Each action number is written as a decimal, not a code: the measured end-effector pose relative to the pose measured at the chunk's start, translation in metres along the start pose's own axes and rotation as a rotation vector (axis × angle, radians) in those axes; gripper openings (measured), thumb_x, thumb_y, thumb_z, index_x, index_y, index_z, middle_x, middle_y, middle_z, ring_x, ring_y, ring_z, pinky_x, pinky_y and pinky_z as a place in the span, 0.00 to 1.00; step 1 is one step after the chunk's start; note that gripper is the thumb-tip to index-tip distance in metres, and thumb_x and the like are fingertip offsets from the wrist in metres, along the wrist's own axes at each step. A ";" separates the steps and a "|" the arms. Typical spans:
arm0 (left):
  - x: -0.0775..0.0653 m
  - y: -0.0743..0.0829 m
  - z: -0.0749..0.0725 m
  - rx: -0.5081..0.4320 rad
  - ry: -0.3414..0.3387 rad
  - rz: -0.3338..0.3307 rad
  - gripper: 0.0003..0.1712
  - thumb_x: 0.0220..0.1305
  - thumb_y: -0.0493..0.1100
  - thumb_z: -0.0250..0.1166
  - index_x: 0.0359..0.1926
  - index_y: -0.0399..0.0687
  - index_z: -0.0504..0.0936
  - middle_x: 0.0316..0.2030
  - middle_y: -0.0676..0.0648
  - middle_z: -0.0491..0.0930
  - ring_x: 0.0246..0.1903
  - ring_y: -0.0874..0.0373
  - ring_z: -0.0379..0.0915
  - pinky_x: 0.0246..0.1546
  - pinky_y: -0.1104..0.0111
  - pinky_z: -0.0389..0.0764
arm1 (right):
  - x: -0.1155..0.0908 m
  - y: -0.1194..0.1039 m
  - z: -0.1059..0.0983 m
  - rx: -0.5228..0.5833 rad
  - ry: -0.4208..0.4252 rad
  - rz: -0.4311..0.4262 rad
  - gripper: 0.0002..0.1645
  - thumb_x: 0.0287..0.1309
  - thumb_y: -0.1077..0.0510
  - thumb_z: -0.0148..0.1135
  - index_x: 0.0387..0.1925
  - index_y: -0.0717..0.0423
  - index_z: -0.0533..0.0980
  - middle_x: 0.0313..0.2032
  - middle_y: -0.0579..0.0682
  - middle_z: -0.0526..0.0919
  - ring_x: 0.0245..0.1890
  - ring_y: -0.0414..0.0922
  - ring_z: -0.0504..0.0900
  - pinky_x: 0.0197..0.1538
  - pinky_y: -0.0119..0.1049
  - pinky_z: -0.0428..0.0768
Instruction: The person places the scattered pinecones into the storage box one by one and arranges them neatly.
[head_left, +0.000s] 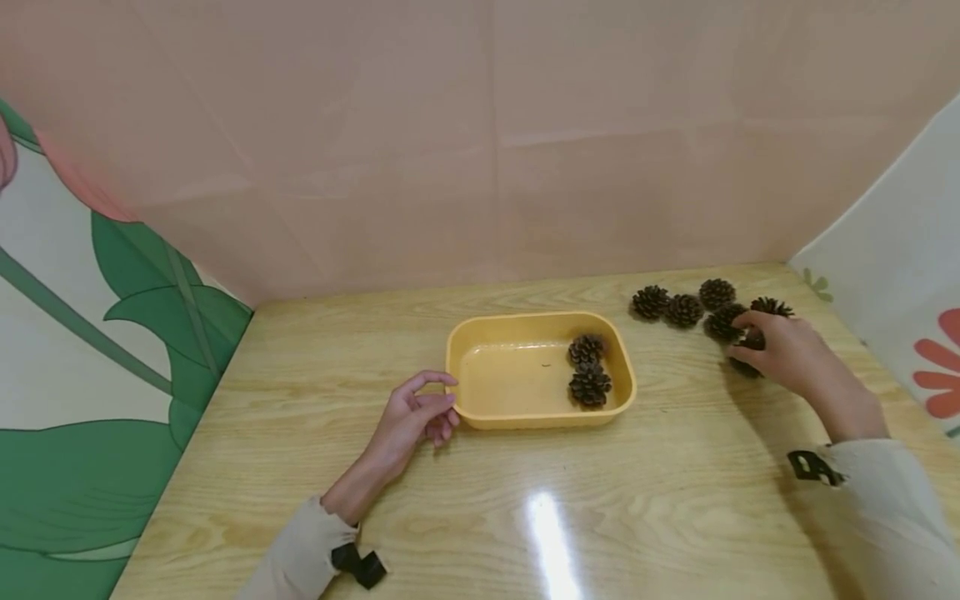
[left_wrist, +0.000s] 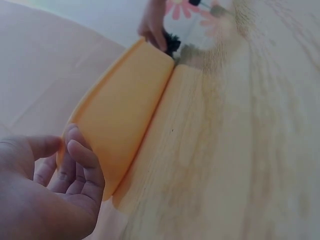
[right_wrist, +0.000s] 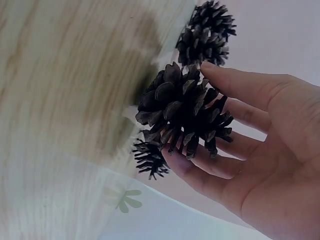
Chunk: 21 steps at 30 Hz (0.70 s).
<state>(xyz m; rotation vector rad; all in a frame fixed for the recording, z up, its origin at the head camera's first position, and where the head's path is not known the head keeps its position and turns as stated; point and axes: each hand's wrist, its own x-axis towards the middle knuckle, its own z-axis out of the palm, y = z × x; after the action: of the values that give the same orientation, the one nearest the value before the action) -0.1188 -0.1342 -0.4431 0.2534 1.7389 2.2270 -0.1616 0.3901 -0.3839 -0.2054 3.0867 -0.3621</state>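
Observation:
A yellow plastic tray (head_left: 540, 421) sits mid-table in the head view, two brown pine cones (head_left: 589, 385) lying at its right end. My left hand (head_left: 412, 417) holds the tray's left end, thumb and fingers at the rim; the left wrist view shows those fingers (left_wrist: 84, 155) against the yellow wall. Over at the right, my right hand (head_left: 787, 354) grips a pine cone (right_wrist: 182, 110) between thumb and fingers, its open scales facing the right wrist camera. Several more pine cones (head_left: 684, 311) lie on the table beside and beyond that hand.
The light wood table (head_left: 337, 350) meets a pinkish covered wall (head_left: 375, 167) at the back. A panel with green leaves (head_left: 75, 492) stands along the left, and a white panel with a red flower (head_left: 941, 367) along the right. Glare shows on the tabletop near the front.

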 end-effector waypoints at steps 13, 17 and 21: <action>0.000 0.000 0.000 0.012 -0.004 -0.007 0.20 0.69 0.41 0.65 0.57 0.36 0.73 0.24 0.46 0.82 0.18 0.59 0.74 0.17 0.71 0.73 | -0.006 -0.016 -0.006 0.027 0.083 -0.048 0.23 0.68 0.53 0.62 0.52 0.70 0.77 0.37 0.69 0.82 0.14 0.43 0.72 0.25 0.45 0.73; 0.001 0.000 0.000 0.012 -0.004 -0.001 0.20 0.69 0.41 0.65 0.56 0.35 0.73 0.24 0.46 0.83 0.18 0.59 0.74 0.17 0.71 0.73 | -0.005 -0.025 -0.010 0.044 0.112 -0.069 0.25 0.71 0.48 0.59 0.54 0.67 0.77 0.41 0.68 0.83 0.15 0.41 0.73 0.27 0.46 0.74; 0.001 0.000 0.000 0.012 -0.003 -0.002 0.21 0.69 0.41 0.64 0.57 0.33 0.71 0.24 0.46 0.83 0.18 0.59 0.74 0.17 0.72 0.73 | -0.005 -0.033 -0.013 0.059 0.126 -0.072 0.27 0.71 0.45 0.57 0.56 0.65 0.77 0.46 0.70 0.82 0.18 0.44 0.75 0.28 0.48 0.74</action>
<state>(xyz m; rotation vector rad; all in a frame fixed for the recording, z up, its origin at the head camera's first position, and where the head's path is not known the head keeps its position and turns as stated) -0.1197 -0.1343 -0.4430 0.2577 1.7501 2.2147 -0.1535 0.3619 -0.3635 -0.3049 3.1928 -0.4865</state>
